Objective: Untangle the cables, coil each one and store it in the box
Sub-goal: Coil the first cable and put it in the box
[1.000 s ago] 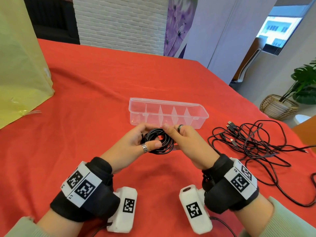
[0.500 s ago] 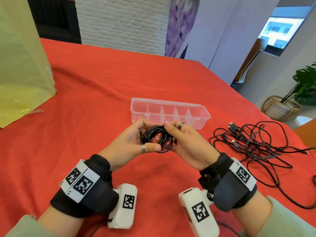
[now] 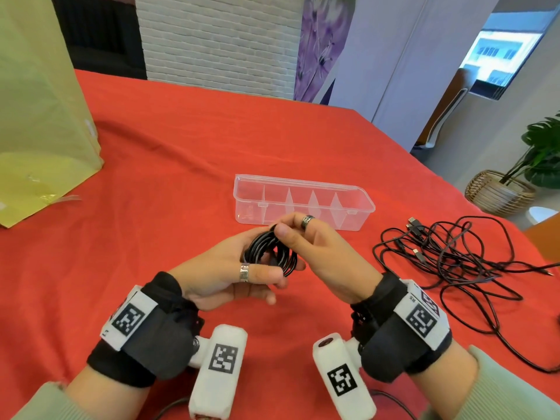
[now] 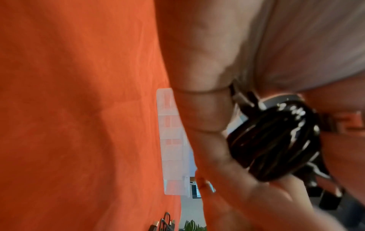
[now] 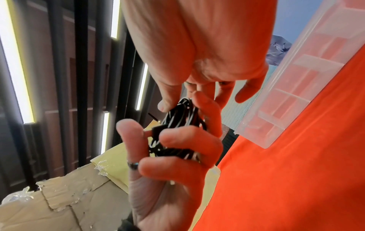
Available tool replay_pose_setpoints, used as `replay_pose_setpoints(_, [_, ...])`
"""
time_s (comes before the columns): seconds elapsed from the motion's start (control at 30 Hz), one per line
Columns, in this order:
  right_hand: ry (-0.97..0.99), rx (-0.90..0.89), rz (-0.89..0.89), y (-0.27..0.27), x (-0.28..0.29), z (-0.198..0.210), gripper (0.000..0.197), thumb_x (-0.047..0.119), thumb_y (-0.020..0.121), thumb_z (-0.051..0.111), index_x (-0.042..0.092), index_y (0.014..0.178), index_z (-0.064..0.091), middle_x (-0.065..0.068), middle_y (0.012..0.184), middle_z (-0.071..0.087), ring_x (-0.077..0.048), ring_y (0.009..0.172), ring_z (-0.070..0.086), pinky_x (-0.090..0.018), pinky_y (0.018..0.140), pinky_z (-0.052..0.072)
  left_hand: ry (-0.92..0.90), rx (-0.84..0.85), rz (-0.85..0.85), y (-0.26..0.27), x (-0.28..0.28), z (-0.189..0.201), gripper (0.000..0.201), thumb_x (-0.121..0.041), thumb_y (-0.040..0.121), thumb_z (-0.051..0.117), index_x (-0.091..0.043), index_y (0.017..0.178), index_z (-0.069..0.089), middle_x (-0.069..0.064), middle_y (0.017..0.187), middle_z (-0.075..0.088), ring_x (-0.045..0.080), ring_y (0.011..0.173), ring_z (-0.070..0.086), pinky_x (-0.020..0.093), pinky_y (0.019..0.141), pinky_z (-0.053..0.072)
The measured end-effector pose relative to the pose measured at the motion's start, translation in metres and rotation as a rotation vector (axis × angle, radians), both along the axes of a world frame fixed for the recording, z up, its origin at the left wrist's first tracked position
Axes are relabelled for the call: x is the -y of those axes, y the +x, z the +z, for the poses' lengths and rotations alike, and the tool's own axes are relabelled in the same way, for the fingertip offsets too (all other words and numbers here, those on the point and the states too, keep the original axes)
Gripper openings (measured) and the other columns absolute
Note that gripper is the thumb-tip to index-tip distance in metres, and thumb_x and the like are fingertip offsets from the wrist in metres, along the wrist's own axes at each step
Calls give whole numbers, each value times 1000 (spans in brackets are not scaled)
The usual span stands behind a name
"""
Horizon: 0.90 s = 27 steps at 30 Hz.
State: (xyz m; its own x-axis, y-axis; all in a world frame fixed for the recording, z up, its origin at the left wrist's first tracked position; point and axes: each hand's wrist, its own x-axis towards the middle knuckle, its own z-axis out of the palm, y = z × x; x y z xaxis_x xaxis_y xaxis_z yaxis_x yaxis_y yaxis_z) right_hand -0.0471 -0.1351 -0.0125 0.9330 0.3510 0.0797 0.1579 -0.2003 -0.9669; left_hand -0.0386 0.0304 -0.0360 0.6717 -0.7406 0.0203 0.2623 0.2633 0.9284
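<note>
A coiled black cable point(image 3: 270, 253) hangs just above the red tablecloth, in front of the box, with both hands on it. My left hand point(image 3: 266, 269) grips its lower part, thumb over the loops and fingers curled beneath point(image 5: 177, 139). My right hand point(image 3: 286, 227) pinches the coil's top between thumb and forefinger. The left wrist view shows the coil point(image 4: 276, 143) close up against my fingers. The clear plastic box point(image 3: 303, 180) with several empty compartments lies open just behind the hands. A tangle of black cables point(image 3: 454, 256) sprawls on the cloth to the right.
A yellow plastic bag point(image 3: 36, 101) stands at the far left of the table, over a taped cardboard box point(image 5: 59, 195). The table's right edge runs past the tangle; a wicker plant basket point(image 3: 500, 192) sits on the floor beyond.
My right hand has shifted from the coil's side to its top and now pinches it there. The coil has tipped more on edge. The left hand keeps its grip.
</note>
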Motion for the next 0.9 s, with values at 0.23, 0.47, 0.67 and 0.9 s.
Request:
replay_pose_setpoints(0.23, [-142, 111, 57, 2, 4, 5, 20, 33, 93, 44, 20, 87, 58, -1, 79, 55, -4, 55, 46, -15, 60, 42, 3, 56, 38, -3, 5, -1, 74, -42, 57, 85, -8, 114, 52, 6, 95, 59, 12, 71, 52, 20, 57, 46])
replay_pose_setpoints(0.47, [-465, 256, 29, 7, 12, -1, 50, 46, 93, 34, 7, 100, 62, -13, 89, 48, -15, 92, 43, -26, 88, 34, 44, 11, 98, -6, 13, -3, 41, -32, 78, 69, -6, 107, 56, 6, 84, 57, 15, 68, 57, 26, 61, 51])
replay_pose_setpoints(0.67, [-429, 281, -81, 7, 13, -10, 40, 65, 89, 25, 46, 85, 60, -11, 91, 51, -20, 97, 47, -34, 89, 41, 66, -61, 175, -5, 17, -8, 18, -18, 78, 59, -10, 92, 65, 4, 78, 55, 14, 69, 52, 30, 66, 55])
replay_pose_setpoints(0.9, [-283, 281, -233, -8, 13, -1, 31, 52, 85, 44, 23, 90, 53, 11, 85, 55, 2, 79, 49, -15, 72, 37, -34, -124, 462, 5, 15, -9, 14, -7, 78, 59, -5, 91, 61, 7, 83, 60, 15, 74, 62, 26, 63, 57])
